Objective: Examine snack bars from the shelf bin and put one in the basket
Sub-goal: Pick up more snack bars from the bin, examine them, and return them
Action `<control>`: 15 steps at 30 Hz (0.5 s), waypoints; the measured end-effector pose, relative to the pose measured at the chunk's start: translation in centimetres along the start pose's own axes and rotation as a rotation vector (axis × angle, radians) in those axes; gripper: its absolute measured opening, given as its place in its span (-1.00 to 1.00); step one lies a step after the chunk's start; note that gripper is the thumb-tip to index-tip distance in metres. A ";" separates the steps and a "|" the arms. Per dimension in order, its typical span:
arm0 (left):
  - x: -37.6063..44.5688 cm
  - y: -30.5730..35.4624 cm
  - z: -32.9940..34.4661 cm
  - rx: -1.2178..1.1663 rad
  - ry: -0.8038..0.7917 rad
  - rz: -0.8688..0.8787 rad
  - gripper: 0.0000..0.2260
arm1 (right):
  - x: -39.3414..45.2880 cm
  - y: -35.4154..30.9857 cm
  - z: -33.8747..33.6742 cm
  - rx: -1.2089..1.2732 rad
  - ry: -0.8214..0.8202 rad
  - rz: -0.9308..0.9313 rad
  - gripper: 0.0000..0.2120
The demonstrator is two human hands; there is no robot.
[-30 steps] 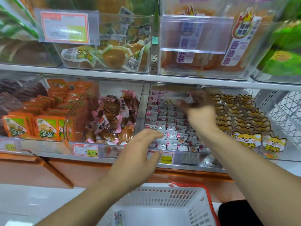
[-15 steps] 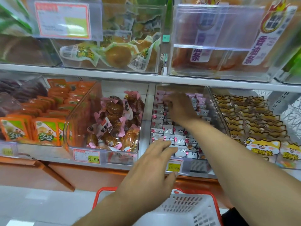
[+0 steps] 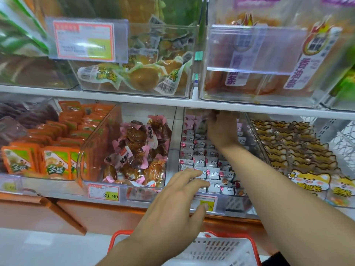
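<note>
The fingers of the right hand curl down among the snack bars at the rear of the clear shelf bin, close under the upper shelf; whether they actually pinch a bar cannot be told, because the hand's back hides the fingertips. The left hand is released, its fingers extended and hovering at the front rows of the same bin, holding nothing. The bars are small, white, pillow-shaped packets with pink-red markings and crimped ends, packed upright in tight rows from front to back. Probable risks: the glossy wrappers offer little friction, so a loosely pinched bar may slip and drop back among the rows; pulling one from a tight row may drag adjacent packets out; the low shelf above limits lift clearance, so the knuckles may catch on withdrawal. The basket, white mesh with a red rim, sits below the shelf edge, near the left forearm; a release made short of its opening would miss it.
</note>
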State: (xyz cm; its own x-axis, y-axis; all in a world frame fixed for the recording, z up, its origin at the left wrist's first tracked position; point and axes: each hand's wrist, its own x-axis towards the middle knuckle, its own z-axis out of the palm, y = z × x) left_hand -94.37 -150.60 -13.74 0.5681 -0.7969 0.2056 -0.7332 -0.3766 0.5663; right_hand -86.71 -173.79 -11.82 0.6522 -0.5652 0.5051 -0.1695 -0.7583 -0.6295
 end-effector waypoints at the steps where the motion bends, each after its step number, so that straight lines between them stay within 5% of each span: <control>1: -0.1 0.1 -0.1 -0.033 0.025 -0.011 -0.65 | -0.1 -0.4 -0.5 0.073 0.072 0.040 -0.85; 6: 0.2 0.5 -0.8 -0.528 0.202 -0.303 -0.74 | -2.8 -2.4 -3.9 0.674 0.259 0.424 -0.87; 12: 0.5 -0.2 -1.8 -1.121 0.287 -0.583 -0.51 | -10.5 -4.6 -7.2 1.067 -0.180 0.702 -0.90; 15: 0.7 -0.2 -2.3 -1.324 0.317 -0.594 -0.58 | -12.1 -4.4 -8.4 1.183 -0.270 0.788 -0.93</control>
State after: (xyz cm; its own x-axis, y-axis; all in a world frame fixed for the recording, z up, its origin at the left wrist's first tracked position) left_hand -92.97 -149.97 -11.86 0.8387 -0.4853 -0.2472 0.3952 0.2299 0.8894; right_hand -100.01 -166.32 -10.18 0.8191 -0.5223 -0.2372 0.0677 0.4985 -0.8642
